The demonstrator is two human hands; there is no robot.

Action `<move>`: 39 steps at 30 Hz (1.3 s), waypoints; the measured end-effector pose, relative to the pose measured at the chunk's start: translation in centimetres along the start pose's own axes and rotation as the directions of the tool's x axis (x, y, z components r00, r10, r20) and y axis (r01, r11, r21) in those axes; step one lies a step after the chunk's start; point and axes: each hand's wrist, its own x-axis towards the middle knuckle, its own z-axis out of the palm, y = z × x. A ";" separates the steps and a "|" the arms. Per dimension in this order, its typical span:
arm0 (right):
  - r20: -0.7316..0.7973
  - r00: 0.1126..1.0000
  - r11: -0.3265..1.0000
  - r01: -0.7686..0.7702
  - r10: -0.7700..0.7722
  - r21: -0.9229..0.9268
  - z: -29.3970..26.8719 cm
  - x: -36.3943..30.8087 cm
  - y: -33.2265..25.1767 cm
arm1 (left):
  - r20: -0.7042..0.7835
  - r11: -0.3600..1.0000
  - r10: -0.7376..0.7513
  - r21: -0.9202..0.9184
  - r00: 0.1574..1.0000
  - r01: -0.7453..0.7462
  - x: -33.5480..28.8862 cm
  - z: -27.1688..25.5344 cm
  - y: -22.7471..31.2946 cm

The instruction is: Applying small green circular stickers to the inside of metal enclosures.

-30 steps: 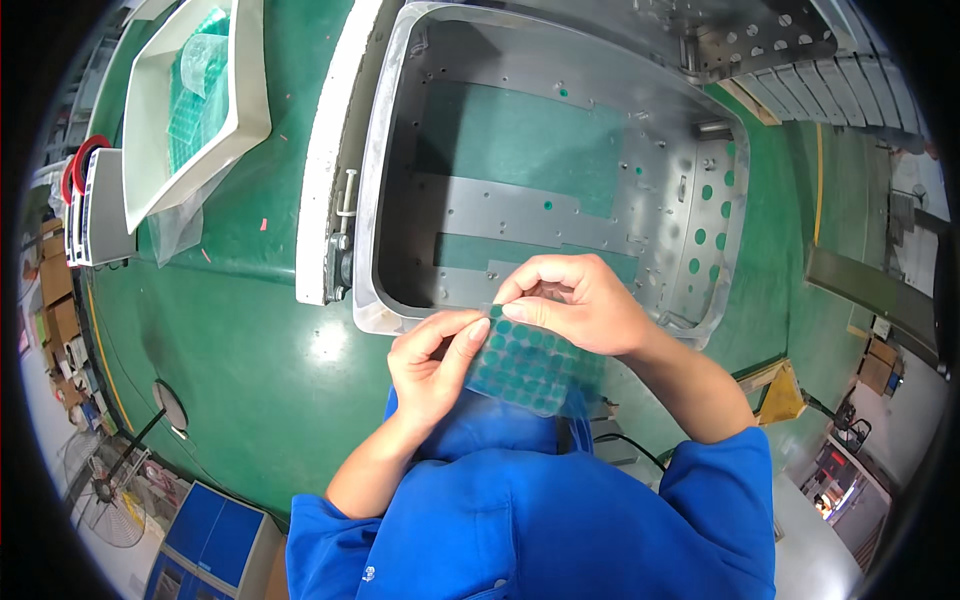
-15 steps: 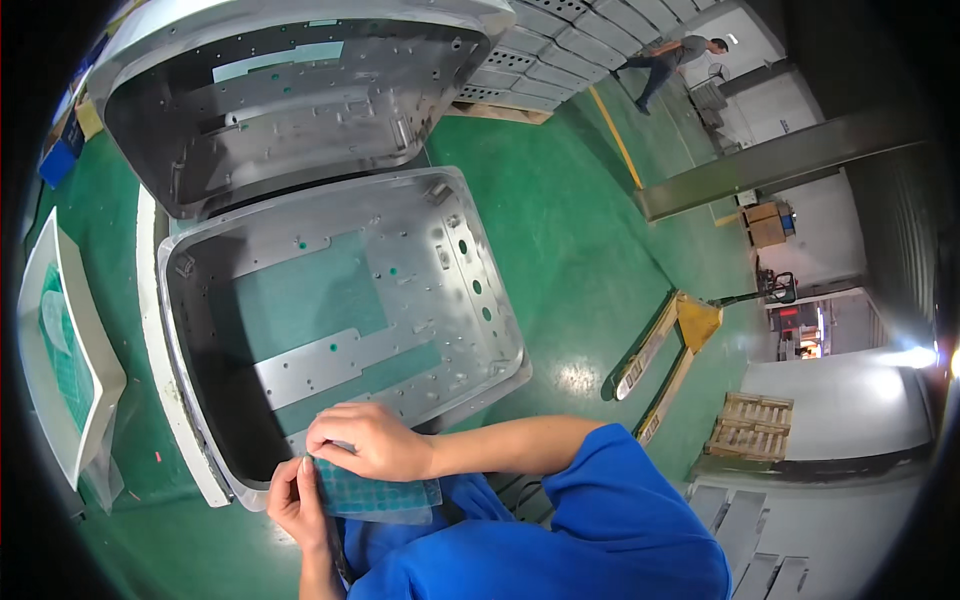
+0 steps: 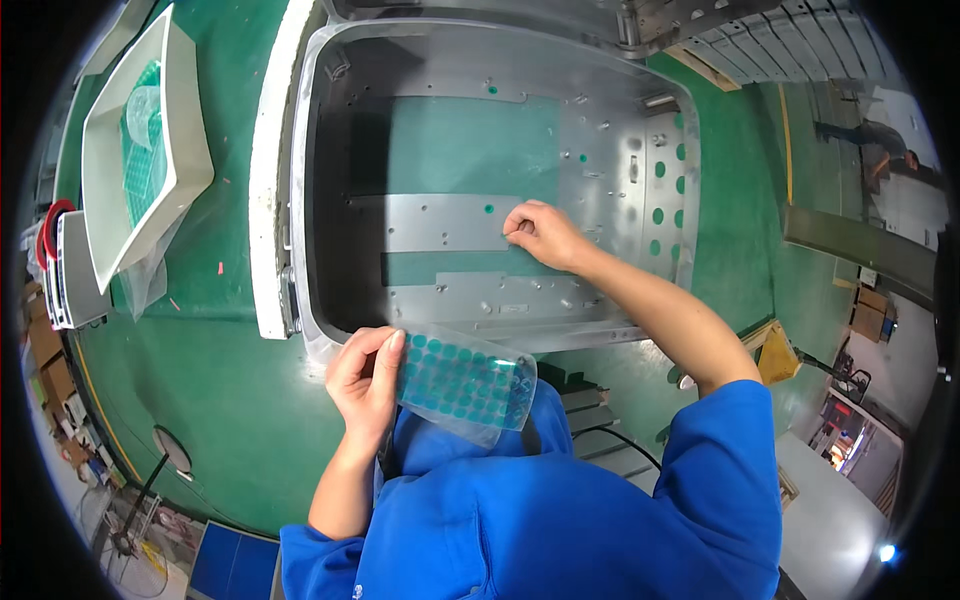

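Observation:
My left hand [image 3: 366,380] pinches a sheet of round green stickers [image 3: 455,380] by its left edge, thumb on top. The sheet, on clear backing, hangs in front of my blue shirt, below the near rim of a grey metal housing [image 3: 415,235]. My right hand [image 3: 543,235] reaches over the housing's inside with thumb and fingers pinched together. Whatever is between those fingertips is too small to make out. Just left of them, a green dot [image 3: 488,209] sits on the metal strip. Further green dots show on the floor plate.
A white bin [image 3: 185,110] holding green sticker sheets [image 3: 145,165] stands to the left. A white ledge [image 3: 270,180] runs along the housing's left side. Stacked metal parts [image 3: 800,45] are at the far right, with a walking person [image 3: 865,137] beyond. A yellow pallet jack [image 3: 777,357] stands right.
My right hand has left the sheet and moved forward and right over the housing. My left hand keeps the sheet. The view has turned, so the housing appears more upright and central.

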 end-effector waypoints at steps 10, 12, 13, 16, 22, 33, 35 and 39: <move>-0.010 1.000 0.990 0.004 -0.005 -0.143 -0.3 0.1 0.3 | -0.013 1.000 -0.019 -0.013 1.000 0.018 0.2 0.7 -0.1; -0.004 1.000 0.984 -0.015 0.015 -0.176 -0.3 0.1 -0.1 | -0.016 1.000 -0.008 -0.017 1.000 0.008 0.3 0.8 -0.2; -0.010 1.000 0.983 -0.022 0.021 -0.180 -0.3 0.1 -0.3 | -0.018 1.000 -0.003 -0.019 1.000 0.003 0.3 0.8 -0.2; -0.027 0.999 0.981 -0.042 0.037 -0.189 0.0 0.0 -0.5 | -0.019 0.999 -0.020 -0.027 1.000 0.019 0.3 0.7 -0.3; -0.057 0.998 0.976 -0.036 0.024 -0.215 0.1 -0.1 -0.6 | -0.004 0.999 -0.048 -0.025 0.999 0.047 0.3 0.7 -0.1; -0.118 0.988 0.953 0.063 -0.102 -0.296 0.7 -0.2 0.2 | 0.011 0.999 -0.039 -0.015 0.999 0.039 0.4 0.6 -0.1; -0.132 0.984 0.957 0.078 -0.119 -0.281 0.7 -0.2 0.2 | 0.014 0.999 -0.039 -0.015 0.999 0.039 0.4 0.6 -0.1; -0.160 0.980 0.981 0.088 -0.116 -0.172 0.8 -0.3 0.4 | 0.015 0.999 -0.041 -0.025 0.999 0.041 0.4 0.6 -0.2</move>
